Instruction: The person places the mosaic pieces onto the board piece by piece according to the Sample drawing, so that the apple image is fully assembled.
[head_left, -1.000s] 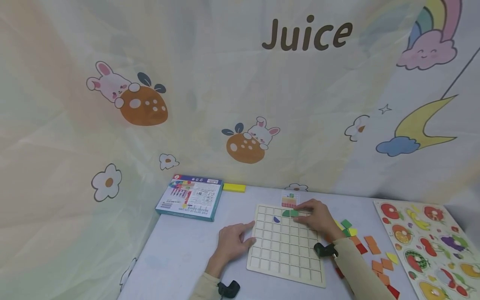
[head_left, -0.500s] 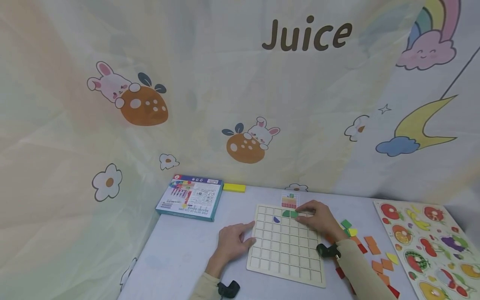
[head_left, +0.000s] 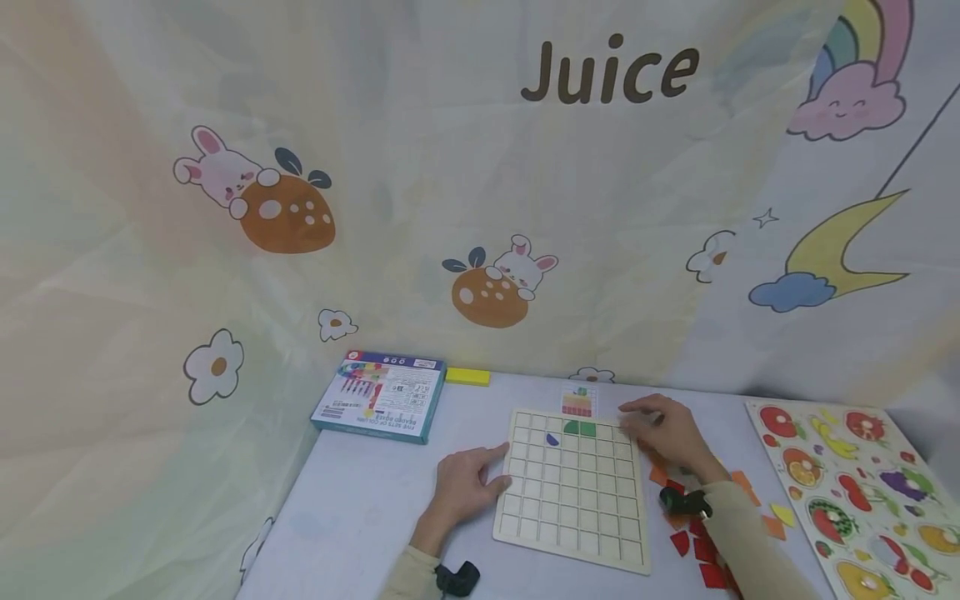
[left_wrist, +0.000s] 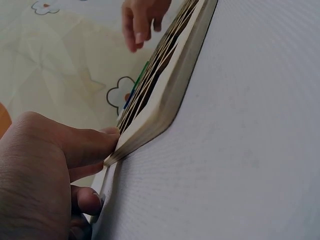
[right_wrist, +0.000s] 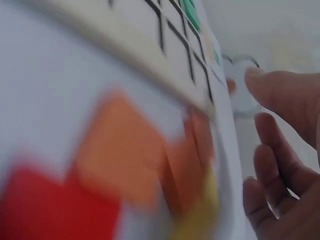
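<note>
The left hand point(head_left: 465, 485) is set against the left edge of the board point(head_left: 570, 493), with the index finger reached forward and the thumb spread below it. Both tips are laid on that edge, and nothing is picked up. The other fingers are seen tucked lower in the left wrist view. The right hand point(head_left: 666, 431) is held over the board's far right corner, palm down, its forearm brought in from the near edge of the worktop point(head_left: 360, 500). In the right wrist view its thumb and fingers are parted, loosely bent, and nothing is gripped. A beige sleeve point(head_left: 761, 542) is worn on each arm, and a small dark camera is strapped at each wrist.

Two green pieces point(head_left: 580, 428) are set side by side near the board's far edge, and a blue piece point(head_left: 552, 439) is seen nearer its far left corner. Along the board's right edge, red tiles point(head_left: 714, 575) and orange tiles point(head_left: 773, 527) are scattered, partly hidden by the right arm.

Just beyond the board's far edge a card point(head_left: 579, 402) printed with a coloured grid is placed. At the worktop's far left corner a box point(head_left: 382, 396) is laid, on which "FIVE SETS OF COLUMN" can be read upside down; its smaller print cannot be made out. "Juice" is printed in dark letters on the cloth point(head_left: 420, 167) behind. On the worktop's right side a fruit board point(head_left: 870, 465) is laid.
</note>
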